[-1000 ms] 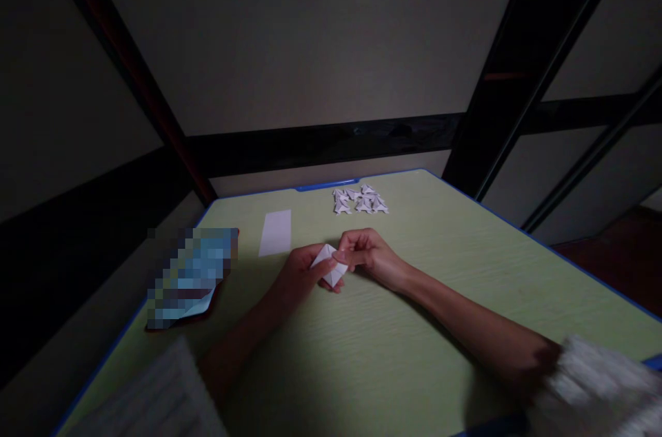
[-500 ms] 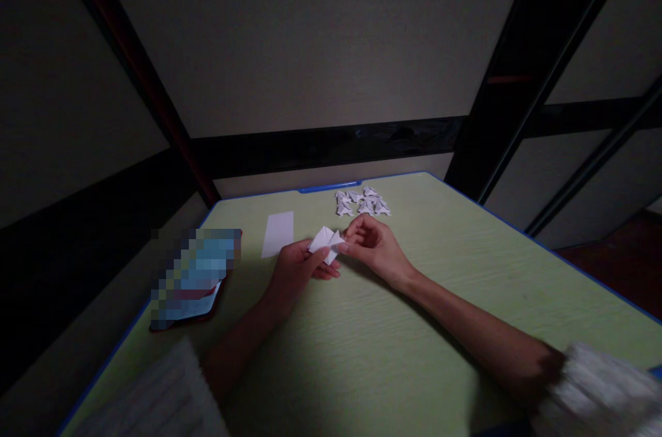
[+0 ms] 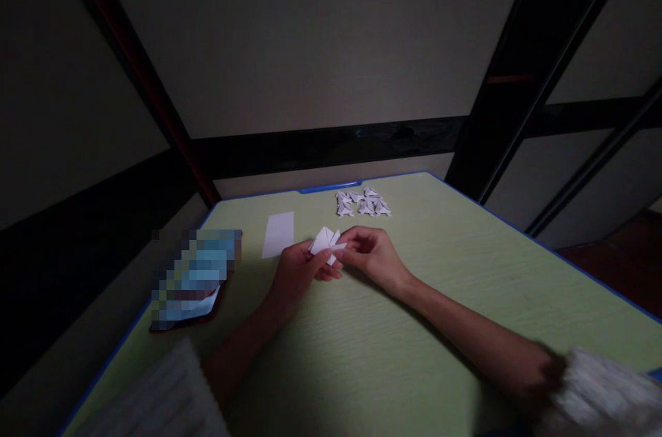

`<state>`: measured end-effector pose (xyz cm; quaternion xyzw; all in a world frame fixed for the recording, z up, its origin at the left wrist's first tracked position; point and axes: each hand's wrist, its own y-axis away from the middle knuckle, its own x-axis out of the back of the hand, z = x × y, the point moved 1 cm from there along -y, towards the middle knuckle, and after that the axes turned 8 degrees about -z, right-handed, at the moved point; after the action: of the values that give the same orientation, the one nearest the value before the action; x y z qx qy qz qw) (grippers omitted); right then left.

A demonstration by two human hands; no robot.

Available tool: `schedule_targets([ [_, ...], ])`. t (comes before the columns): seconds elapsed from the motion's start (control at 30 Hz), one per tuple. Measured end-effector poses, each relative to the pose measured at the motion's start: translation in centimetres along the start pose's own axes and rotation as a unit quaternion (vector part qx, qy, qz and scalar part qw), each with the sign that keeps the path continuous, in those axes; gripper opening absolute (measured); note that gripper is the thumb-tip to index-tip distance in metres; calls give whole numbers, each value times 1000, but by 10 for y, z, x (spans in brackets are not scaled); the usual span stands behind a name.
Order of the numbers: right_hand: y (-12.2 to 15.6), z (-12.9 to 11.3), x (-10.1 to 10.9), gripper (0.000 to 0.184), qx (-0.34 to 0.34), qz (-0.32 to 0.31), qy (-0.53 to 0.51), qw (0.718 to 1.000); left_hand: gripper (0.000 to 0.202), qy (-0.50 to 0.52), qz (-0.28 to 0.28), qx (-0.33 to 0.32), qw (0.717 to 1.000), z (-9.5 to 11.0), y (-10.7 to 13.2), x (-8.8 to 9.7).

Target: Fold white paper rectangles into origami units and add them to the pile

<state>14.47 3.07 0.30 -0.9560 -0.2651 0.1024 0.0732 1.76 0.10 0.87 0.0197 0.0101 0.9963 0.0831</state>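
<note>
Seemingly a home: panelled wall point(image 3: 321, 44), blue-edged table point(image 3: 465, 251)

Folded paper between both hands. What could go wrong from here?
1. The right hand appears to pinch a narrow flap of the folded paper; it might crease off-line or tear.
2. The left hand holds the rest; a loose grip could let layers spring open.
3. The flat white sheet lies close beyond the left hand, so a stray move might nudge it.
</note>
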Motion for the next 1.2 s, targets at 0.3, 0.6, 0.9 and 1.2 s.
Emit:
schedule_targets([
  [0.3, 1, 0, -5, 20, 14, 26, -28, 999, 14, -19, 23, -37, 999, 4, 1, -2],
  [0.6, 2, -2, -7, 14, 50, 62, -7, 997, 17, -42, 55, -47, 996, 2, 0, -3],
  [0.9, 1, -3, -2, 8, 100, 73, 71, 990, 17, -18, 45, -37, 998, 2, 0, -3],
  [1.2, 1, -3, -1, 5, 111, 55, 88, 988, 17, -33, 38, -42, 998, 0, 0, -1],
])
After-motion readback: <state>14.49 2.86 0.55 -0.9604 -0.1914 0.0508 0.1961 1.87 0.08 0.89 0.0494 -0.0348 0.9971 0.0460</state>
